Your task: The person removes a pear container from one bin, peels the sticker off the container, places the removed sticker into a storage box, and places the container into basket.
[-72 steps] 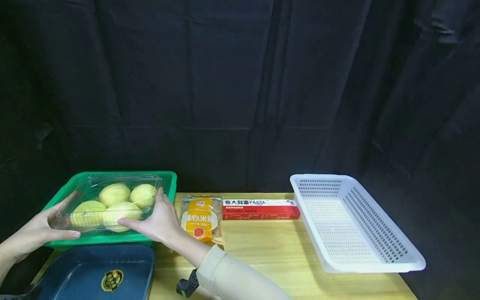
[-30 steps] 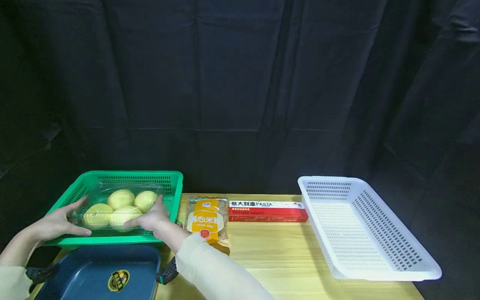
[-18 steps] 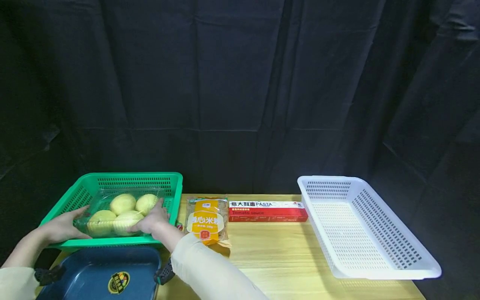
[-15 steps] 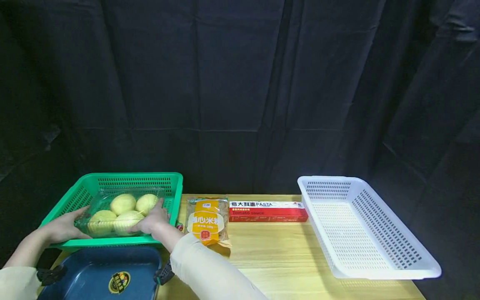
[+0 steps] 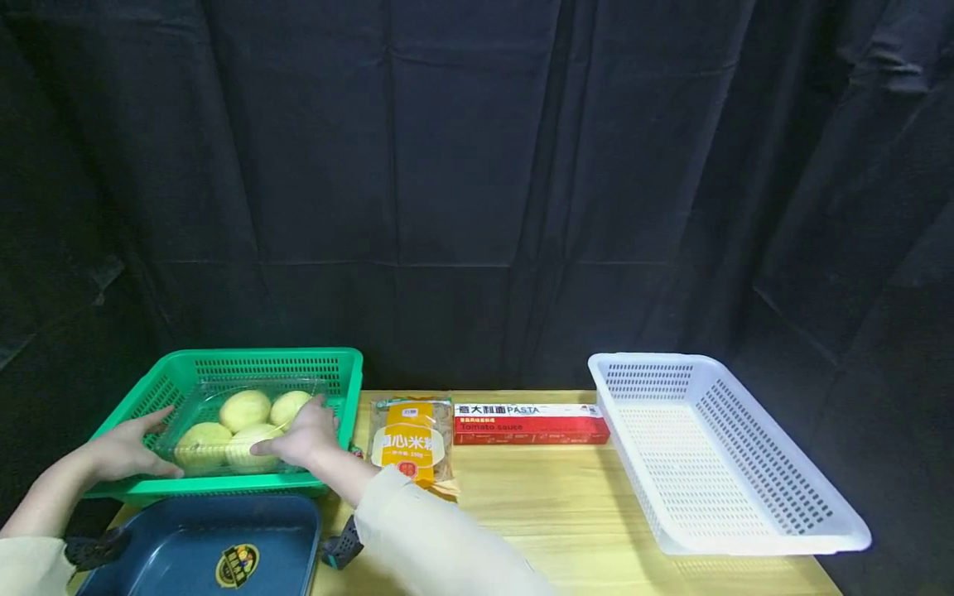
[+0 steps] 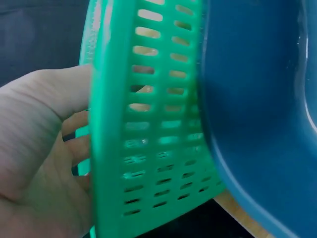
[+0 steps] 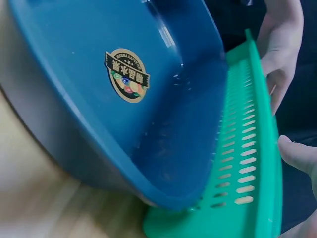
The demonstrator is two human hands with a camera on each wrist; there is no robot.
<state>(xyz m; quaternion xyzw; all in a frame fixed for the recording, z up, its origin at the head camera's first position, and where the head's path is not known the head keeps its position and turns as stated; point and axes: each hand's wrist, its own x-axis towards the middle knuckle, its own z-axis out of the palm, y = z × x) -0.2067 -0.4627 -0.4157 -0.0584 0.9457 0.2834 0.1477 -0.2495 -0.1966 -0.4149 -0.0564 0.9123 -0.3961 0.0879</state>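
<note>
A clear plastic box of several pale yellow-green round fruits [image 5: 246, 411] lies inside the green basket [image 5: 246, 482] at the left of the table. My left hand [image 5: 122, 451] is at the box's left end, fingers and thumb spread apart. At the box's right end is my right hand [image 5: 309, 434], its thumb extended over the near right fruit and its fingers along the side. Both hands look loose, not gripping. In the left wrist view, the basket wall hides the left fingertips. The right wrist view shows the right thumb [image 7: 297, 153] straight beside the basket rim.
A blue basin [image 5: 201, 550] with a round sticker stands in front of the green basket. To the right are a bag of rice noodles [image 5: 410, 439] and a red and white pasta box [image 5: 531, 424]. A white basket [image 5: 701, 472] stands farther right. Black cloth hangs behind.
Both hands have lowered the box of fruit deeper into the green basket. Since half a second ago the box has stayed there while the hands have loosened, the right one rising slightly.
</note>
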